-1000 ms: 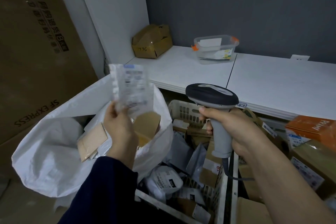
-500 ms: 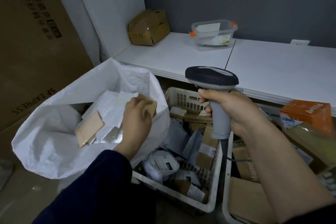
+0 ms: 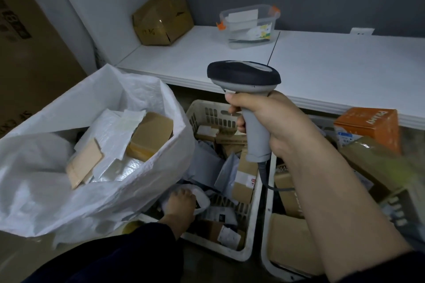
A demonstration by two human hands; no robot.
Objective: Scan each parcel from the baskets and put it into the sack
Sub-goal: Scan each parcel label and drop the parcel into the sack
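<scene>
**Left grip**: lower centre of the frame, reaching from a dark sleeve into the near basket. Fingers curled over the left edge of a white soft parcel, which lies on top of the basket's heap, just right of the fingers.

**Right grip**: centre of the frame, bare forearm. Wrapped round the grey handle of the scanner, forefinger at the front below the head. Dark scanner head upright above the fist; cable hangs down from the handle's foot.

**Sack**: white, mouth open, left of the frame, touching the near basket's left side. Inside: white mailers, a brown box, a flat tan parcel.

**Second basket**: right of the first, holding cardboard boxes; an orange box at its far end.

**Counter**: white, upper half of the frame, bearing a dented carton and a clear tub.
</scene>
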